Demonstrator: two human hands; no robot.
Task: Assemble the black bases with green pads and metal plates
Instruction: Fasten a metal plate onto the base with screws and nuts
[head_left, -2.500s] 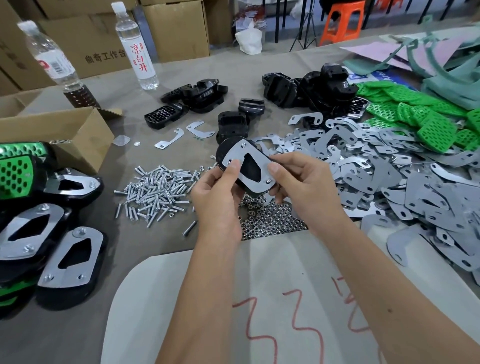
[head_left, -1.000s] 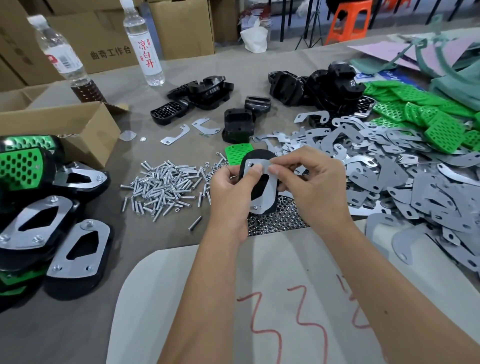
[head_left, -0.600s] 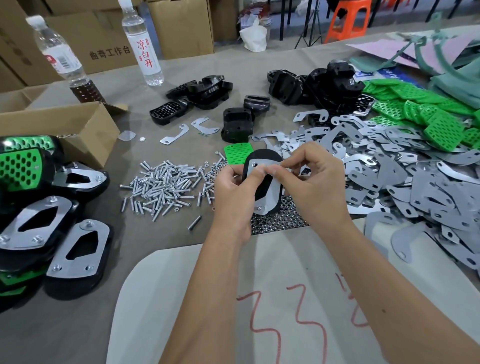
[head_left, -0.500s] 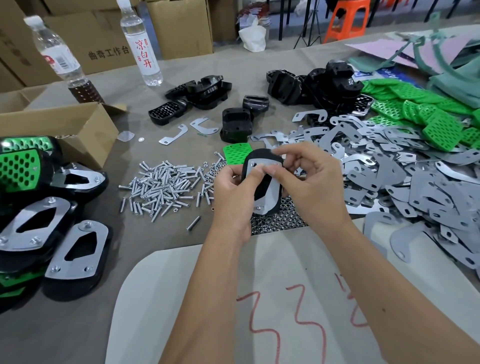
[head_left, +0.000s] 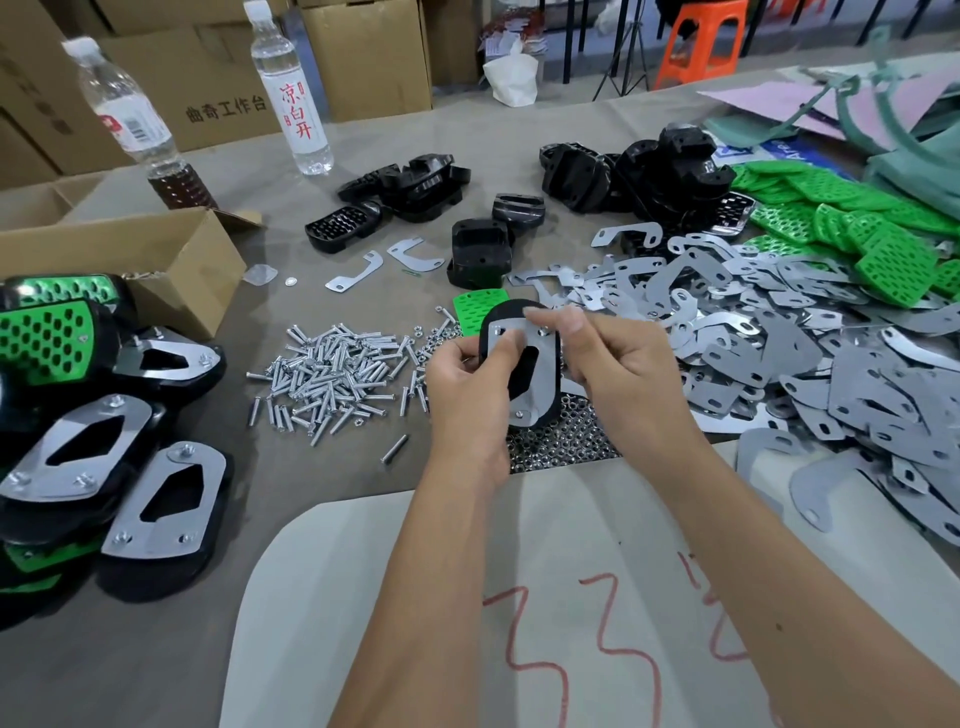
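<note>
**Black base with steel plate held between both your hands**

Green-padded black bases with silver plates, already assembled, sit stacked at your far left, beside an open brown cardboard box. Next comes a heap of small silver screws on the grey table. Your left hand curls its fingers round the left edge of the oval black plastic base, thumb pressed on the cut-out silver metal plate lying on its face. The base is raised above a patch of small silver nuts, just in front of a lone green perforated pad. Your right hand pinches the plate's upper right corner with curled fingers. Further right lies a wide pile of loose silver metal plates, with bright green perforated pads behind it and loose black bases near those.
</note>
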